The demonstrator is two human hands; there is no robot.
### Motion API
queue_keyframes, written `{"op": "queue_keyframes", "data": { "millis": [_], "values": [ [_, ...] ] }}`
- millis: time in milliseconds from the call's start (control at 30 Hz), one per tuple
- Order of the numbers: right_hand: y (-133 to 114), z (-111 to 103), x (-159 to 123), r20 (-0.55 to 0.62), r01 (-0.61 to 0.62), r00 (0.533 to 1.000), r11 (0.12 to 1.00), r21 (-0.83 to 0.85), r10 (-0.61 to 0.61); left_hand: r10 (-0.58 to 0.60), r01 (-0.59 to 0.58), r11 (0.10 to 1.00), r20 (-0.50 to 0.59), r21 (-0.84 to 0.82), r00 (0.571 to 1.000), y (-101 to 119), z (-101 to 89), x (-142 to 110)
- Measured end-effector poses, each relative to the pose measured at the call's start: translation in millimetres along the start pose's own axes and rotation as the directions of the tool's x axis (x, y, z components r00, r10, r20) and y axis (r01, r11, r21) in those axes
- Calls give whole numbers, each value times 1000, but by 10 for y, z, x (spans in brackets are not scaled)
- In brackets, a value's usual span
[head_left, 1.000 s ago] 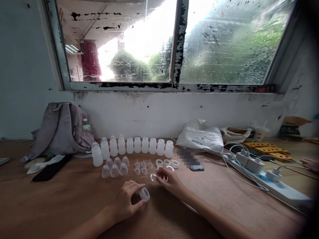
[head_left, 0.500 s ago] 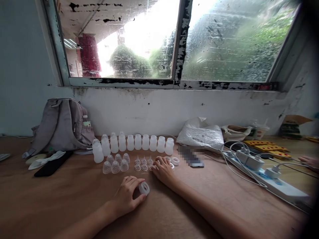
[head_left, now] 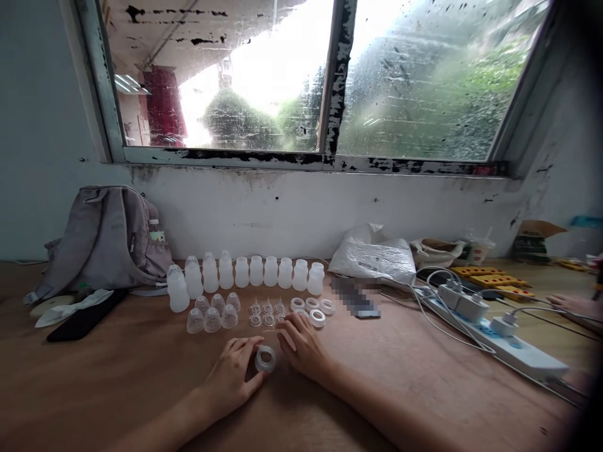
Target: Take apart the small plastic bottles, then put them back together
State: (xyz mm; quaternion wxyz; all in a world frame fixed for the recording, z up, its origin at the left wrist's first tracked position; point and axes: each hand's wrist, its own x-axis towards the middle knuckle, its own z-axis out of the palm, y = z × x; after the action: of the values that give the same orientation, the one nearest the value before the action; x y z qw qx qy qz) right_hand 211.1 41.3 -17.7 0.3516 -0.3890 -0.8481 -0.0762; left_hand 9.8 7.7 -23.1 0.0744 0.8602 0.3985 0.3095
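My left hand curls round a translucent white baby bottle, its round mouth turned up towards me and its body largely hidden by the fingers. My right hand is just right of the bottle, apart from it, with loosely bent fingers and nothing seen in them. Beyond its fingertips stand clear bottle nipples in two rows. White collar rings lie behind the right hand. Several clear domed caps sit left of the nipples.
Frosted bottles line the back, several capped. A grey backpack and black phone are at left. Behind right lie a silver bag and a partly blurred phone. A power strip with cables and another person's hand are far right.
My right hand carried a clear round piece to the front nipple row, set it down, and came back towards the bottle. My left hand keeps the bottle, its mouth now turned more towards me.
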Motion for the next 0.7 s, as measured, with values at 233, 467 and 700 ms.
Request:
{"op": "queue_keyframes", "data": {
  "millis": [233,467,700],
  "values": [
    [-166,-100,-17,178,144,967,967,210,-182,55,-55,998,43,-1,998,-46,54,-14],
    [-163,-159,-65,217,204,942,950,239,-257,84,-85,996,86,0,993,-102,100,-25],
    [356,-377,-186,59,29,998,999,-34,-27,47,-44,999,118,-22,992,-4,-10,-12]
  ]
}}
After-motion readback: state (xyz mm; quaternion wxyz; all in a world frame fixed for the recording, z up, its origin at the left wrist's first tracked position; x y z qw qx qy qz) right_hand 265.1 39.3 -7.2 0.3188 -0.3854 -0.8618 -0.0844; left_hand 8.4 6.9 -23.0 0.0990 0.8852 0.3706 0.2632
